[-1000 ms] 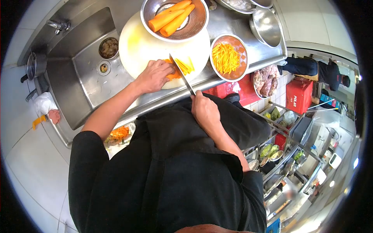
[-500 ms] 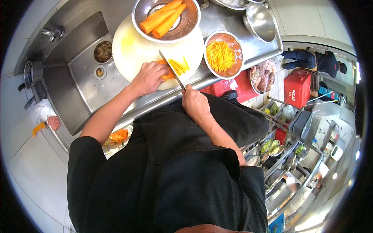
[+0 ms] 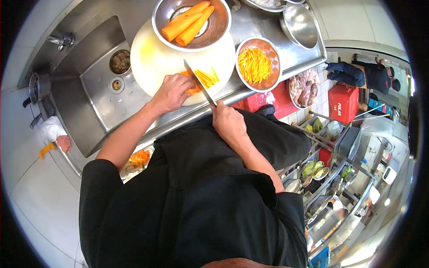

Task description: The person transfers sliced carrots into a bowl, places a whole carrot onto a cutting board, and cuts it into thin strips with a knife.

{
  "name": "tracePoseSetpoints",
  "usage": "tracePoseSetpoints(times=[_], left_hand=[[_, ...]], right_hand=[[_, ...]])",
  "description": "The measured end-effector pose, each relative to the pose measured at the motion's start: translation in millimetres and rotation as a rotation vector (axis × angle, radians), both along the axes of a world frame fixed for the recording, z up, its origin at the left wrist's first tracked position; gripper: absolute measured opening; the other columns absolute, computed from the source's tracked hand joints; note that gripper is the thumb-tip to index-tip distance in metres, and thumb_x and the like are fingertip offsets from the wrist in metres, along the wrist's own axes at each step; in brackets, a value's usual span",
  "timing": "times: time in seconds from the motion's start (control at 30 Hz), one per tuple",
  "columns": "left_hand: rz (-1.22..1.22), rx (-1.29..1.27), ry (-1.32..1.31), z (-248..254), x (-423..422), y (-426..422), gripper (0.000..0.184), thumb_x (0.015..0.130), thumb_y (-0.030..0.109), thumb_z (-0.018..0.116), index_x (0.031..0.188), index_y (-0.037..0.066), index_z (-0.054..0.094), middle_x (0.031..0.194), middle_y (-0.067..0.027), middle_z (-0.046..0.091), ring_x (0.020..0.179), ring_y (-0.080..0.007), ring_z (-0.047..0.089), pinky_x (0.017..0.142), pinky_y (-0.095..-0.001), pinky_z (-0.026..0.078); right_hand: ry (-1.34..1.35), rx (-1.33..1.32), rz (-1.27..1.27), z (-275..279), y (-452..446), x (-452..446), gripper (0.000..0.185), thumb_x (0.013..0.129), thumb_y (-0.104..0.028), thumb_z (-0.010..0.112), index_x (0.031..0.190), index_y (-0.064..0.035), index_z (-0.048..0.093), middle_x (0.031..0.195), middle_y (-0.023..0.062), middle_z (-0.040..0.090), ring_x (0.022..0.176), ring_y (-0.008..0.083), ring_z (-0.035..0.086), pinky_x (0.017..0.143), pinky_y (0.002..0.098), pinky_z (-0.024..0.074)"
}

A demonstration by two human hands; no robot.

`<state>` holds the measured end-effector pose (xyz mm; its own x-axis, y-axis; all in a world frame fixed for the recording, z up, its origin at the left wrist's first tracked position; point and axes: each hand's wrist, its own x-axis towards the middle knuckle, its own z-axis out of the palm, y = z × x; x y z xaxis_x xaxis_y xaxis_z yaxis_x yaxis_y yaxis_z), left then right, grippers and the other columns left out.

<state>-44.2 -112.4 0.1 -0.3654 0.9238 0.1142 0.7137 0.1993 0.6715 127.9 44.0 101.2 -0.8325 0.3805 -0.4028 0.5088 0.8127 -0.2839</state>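
My right hand (image 3: 229, 121) is closed round the handle of a kitchen knife (image 3: 201, 85). The blade lies across the near right part of a round white cutting board (image 3: 145, 67). On the blade's left, my left hand (image 3: 172, 93) presses with curled fingers on orange carrot slices (image 3: 193, 90), partly covered by the fingers. Thin carrot strips (image 3: 207, 79) lie just right of the blade. A metal colander (image 3: 222, 24) with several peeled carrots (image 3: 190, 23) overlaps the board's far edge. Beside the board, a smaller colander (image 3: 277, 62) holds a heap of carrot strips (image 3: 254, 65).
A steel sink (image 3: 98, 89) with a faucet (image 3: 61, 41) lies left. Metal bowls (image 3: 300, 26) stand at the far right of the counter. Below are a bowl of raw meat (image 3: 304, 88), a red cooler (image 3: 343, 103) and shelves of food. People (image 3: 375, 75) stand in the background.
Both hands, the knife and the carrot strips look nearly unchanged; the whole view has shifted slightly. In the background, a second head now shows beside the person in dark clothing.
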Motion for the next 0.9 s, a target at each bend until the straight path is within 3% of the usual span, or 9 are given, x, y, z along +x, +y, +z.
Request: tracePoseSetpoints(times=[0.1, 0.2, 0.53, 0.7, 0.9], left_hand=[[-0.008, 0.029, 0.007, -4, 0, -1, 0.030, 0.087, 0.015, 0.072, 0.116, 0.010, 0.068, 0.124, -0.0056, 0.064, 0.120, -0.0278, 0.056, 0.101, -0.0450, 0.040], [0.022, 0.080, 0.003, -5, 2, -1, 0.029, 0.086, 0.014, 0.073, 0.115, 0.010, 0.068, 0.125, -0.0059, 0.065, 0.119, -0.0276, 0.057, 0.100, -0.0447, 0.040], [0.082, 0.103, 0.032, -2, 12, -2, 0.024, 0.086, 0.014, 0.072, 0.109, 0.007, 0.066, 0.121, -0.0073, 0.065, 0.115, -0.0295, 0.058, 0.099, -0.0451, 0.041], [0.130, 0.255, 0.091, -2, 9, -7, 0.020, 0.087, 0.013, 0.070, 0.105, 0.006, 0.066, 0.115, -0.0078, 0.065, 0.113, -0.0297, 0.059, 0.097, -0.0444, 0.044], [-0.051, 0.081, 0.084, 1, -9, -8, 0.019, 0.087, 0.009, 0.066, 0.106, 0.006, 0.067, 0.113, -0.0078, 0.065, 0.110, -0.0286, 0.059, 0.093, -0.0417, 0.046]], right_hand=[[0.005, -0.024, -0.012, 12, -2, 5, 0.025, 0.104, -0.024, 0.057, 0.094, -0.0007, 0.059, 0.073, 0.0260, 0.070, 0.072, 0.0434, 0.073, 0.067, 0.0551, 0.0590], [0.020, -0.013, -0.004, -27, -5, 3, 0.026, 0.103, -0.025, 0.058, 0.096, -0.0006, 0.060, 0.072, 0.0261, 0.070, 0.072, 0.0435, 0.073, 0.065, 0.0546, 0.0590], [0.080, -0.029, 0.008, -30, 11, 5, 0.029, 0.104, -0.029, 0.058, 0.101, -0.0010, 0.062, 0.074, 0.0254, 0.071, 0.072, 0.0438, 0.072, 0.067, 0.0548, 0.0582], [0.116, -0.031, 0.030, -24, 9, 3, 0.025, 0.104, -0.026, 0.057, 0.100, -0.0013, 0.055, 0.075, 0.0262, 0.071, 0.074, 0.0439, 0.073, 0.067, 0.0549, 0.0576], [0.077, 0.001, 0.052, -26, 2, 0, 0.019, 0.102, -0.020, 0.054, 0.098, -0.0013, 0.053, 0.073, 0.0268, 0.070, 0.071, 0.0446, 0.072, 0.065, 0.0559, 0.0571]])
